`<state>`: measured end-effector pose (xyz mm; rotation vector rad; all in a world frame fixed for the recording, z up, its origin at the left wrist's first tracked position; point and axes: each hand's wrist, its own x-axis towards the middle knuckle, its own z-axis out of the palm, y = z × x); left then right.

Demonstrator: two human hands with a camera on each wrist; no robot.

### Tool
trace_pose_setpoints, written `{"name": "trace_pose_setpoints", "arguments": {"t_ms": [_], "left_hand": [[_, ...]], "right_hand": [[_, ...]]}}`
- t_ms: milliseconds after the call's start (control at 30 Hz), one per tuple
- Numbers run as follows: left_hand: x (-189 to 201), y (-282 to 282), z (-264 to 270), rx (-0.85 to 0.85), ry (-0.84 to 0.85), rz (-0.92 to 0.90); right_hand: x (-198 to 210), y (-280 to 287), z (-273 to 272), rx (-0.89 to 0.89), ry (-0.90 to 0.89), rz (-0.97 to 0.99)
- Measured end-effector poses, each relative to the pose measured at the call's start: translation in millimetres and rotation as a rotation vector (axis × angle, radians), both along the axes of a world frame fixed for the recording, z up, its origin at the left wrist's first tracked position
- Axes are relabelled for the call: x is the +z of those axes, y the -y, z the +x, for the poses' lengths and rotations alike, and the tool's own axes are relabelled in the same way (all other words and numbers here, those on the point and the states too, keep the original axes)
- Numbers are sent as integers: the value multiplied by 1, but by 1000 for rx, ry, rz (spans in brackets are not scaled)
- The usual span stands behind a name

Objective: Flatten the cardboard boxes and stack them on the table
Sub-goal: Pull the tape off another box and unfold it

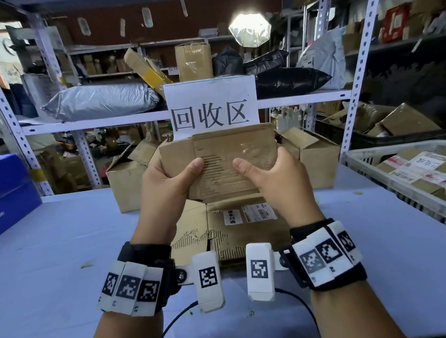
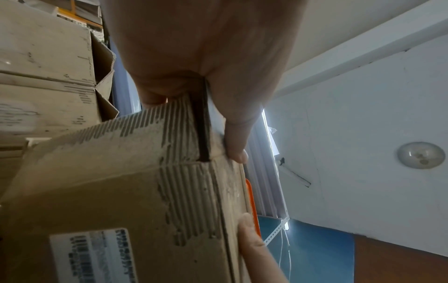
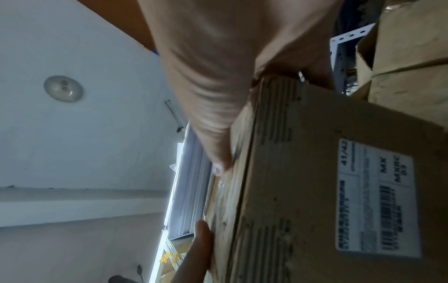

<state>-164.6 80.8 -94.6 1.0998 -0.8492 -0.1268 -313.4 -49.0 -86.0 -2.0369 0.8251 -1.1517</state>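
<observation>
- Head view: left hand (image 1: 165, 177) and right hand (image 1: 274, 173) both clamped on a small cardboard box (image 1: 221, 166), thumbs pressed on the near panel, other fingers hidden behind. Held upright in the air above the table (image 1: 65, 257), over a flattened cardboard piece (image 1: 220, 231) lying on the surface with a shipping label (image 1: 250, 214) face up. Box looks mostly collapsed, though how flat cannot be told from here. Two open cardboard boxes (image 1: 128, 182) waiting behind, below a paper sign (image 1: 210, 107); white crate (image 1: 410, 173) of parcels at far right.
- Head view, risk: torn facing and glossy tape on the near panel; likely to slide under the thumbs if squeezed unevenly, letting the box spring back open or drop askew onto the flattened cardboard piece.
- Left wrist view: left hand (image 2: 206, 57) pinching a flap edge of the small cardboard box (image 2: 121, 191), thumb and fingers either side of a dark slot. Corrugation stripped bare near the corner; weak there, may tear instead of folding along the crease.
- Right wrist view: right hand (image 3: 230, 76) gripping the opposite edge of the small cardboard box (image 3: 327, 191), thumb along the seam. Narrow purchase at the rim; a hard push could buckle the panel off its fold line, leaving a lumpy sheet that would stack badly.
</observation>
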Motion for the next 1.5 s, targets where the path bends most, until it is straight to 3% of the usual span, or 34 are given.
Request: {"name": "trace_pose_setpoints", "arguments": {"t_ms": [233,467,933,1133,1500], "left_hand": [[-6,5,-5,-25,-44,-12],[-1,4,-7,-18,-18,-21],[-2,6,-12,-50,-47,-53],[-2,4,-13,-54,-53,-50],[2,-2,-8,17,-23,-51]], "right_hand": [[-10,-1,8,-177,173,-123],[-9,1,7,-216,223,-193],[-5,8,1,-120,99,-147],[-5,10,-1,-197,210,-219],[-6,18,-5,18,328,-107]]}}
